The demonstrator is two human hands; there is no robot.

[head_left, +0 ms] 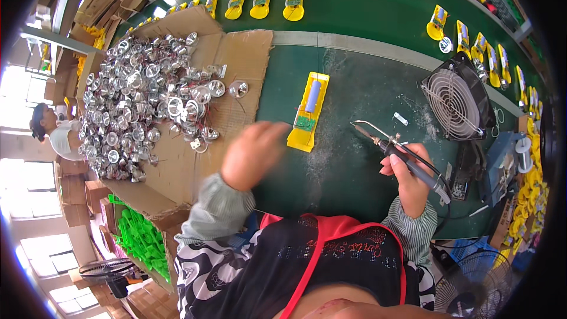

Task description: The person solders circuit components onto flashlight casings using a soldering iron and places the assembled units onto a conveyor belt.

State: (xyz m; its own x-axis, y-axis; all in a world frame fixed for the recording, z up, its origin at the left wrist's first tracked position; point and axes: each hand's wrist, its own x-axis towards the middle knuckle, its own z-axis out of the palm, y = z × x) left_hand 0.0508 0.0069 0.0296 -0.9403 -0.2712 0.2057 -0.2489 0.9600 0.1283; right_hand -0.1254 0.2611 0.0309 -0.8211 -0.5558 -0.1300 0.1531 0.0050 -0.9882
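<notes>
- Step in hand: looked like wiring/soldering work on the yellow housing (pixel 302 140), prob. btwn joints, as the iron's tip wasn't on the board.
- Housing lay face up mid-counter (pixel 283 189), btwn far & near edges, just R of the cardboard (pixel 242 71) over the counter's L side; blue cell (pixel 313 95) sat toward the far edge, green board (pixel 305 123) toward the near edge.
- R hand (pixel 407 177) gripped the soldering iron (pixel 407 160), tip R of the housing & apart from it, pointing toward the counter's far L corner.
- L hand (pixel 254 156) was blurred, fingers just beside the board; couldn't tell if they pinched a wire or nothing.
- Next move, my read: called for L hand to steady a lead at the board, then R hand to bring the tip across, clear of cell & fingers.
</notes>
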